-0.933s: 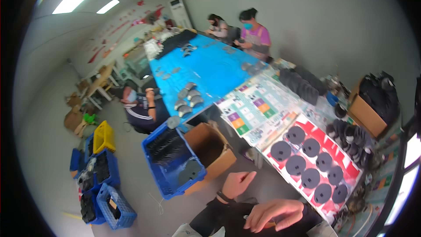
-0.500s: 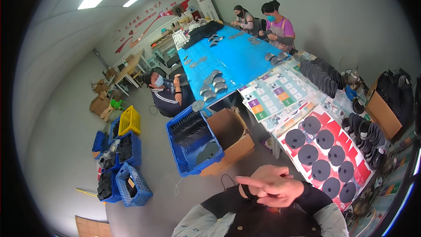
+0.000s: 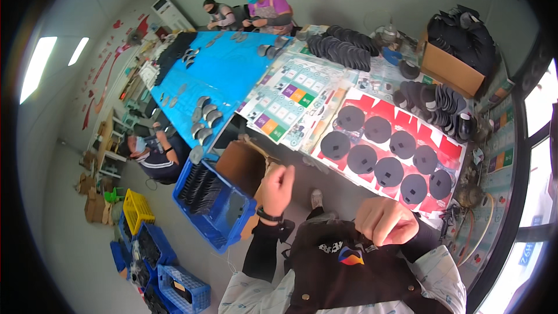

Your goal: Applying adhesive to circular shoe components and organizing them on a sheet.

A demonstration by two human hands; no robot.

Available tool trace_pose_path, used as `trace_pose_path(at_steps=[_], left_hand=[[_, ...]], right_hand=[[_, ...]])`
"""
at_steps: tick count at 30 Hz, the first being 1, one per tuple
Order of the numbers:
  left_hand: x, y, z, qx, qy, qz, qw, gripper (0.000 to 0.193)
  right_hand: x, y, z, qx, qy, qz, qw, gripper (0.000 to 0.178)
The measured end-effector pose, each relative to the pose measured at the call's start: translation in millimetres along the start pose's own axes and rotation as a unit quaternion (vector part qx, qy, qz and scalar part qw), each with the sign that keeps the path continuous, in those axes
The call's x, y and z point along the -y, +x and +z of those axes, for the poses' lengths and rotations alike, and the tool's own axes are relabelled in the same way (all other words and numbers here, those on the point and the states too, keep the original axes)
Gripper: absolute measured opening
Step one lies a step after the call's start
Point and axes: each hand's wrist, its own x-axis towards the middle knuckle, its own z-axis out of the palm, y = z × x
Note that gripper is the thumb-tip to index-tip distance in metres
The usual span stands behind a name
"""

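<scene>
While both hands hang in the air above the person's lap, neither holds anything that shows: the left hand, with a dark band at the wrist, is loosely curled with fingers bent, and the right hand is closed in a soft fist. Nearest the left hand is an open cardboard box beside a blue crate on the floor; black round pieces lie on the red sheet along the near edge of the long table. Judging by this, the person is between steps. Half a second ago the hands were clasped together; now they are apart.
</scene>
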Motion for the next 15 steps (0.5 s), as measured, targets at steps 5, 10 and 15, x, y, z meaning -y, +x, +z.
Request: trace_pose_path(at_steps=[5, 10, 15], left_hand=[[226, 65, 75, 0.008, -0.203, -0.334, 0.920, 0.021], [419, 110, 116, -0.089, -0.250, -0.583, 0.768, 0.023], [497, 159, 137, -0.137, -0.266, -0.567, 0.767, 0.027]], right_hand=[[3, -69, 23, -0.381, -0.137, 0.301, 0.863, 0.015], [-25, -178, 56, -0.642, -0.192, 0.463, 0.581, 0.012], [-38, -254, 95, -0.813, -0.164, 0.406, 0.383, 0.019]])
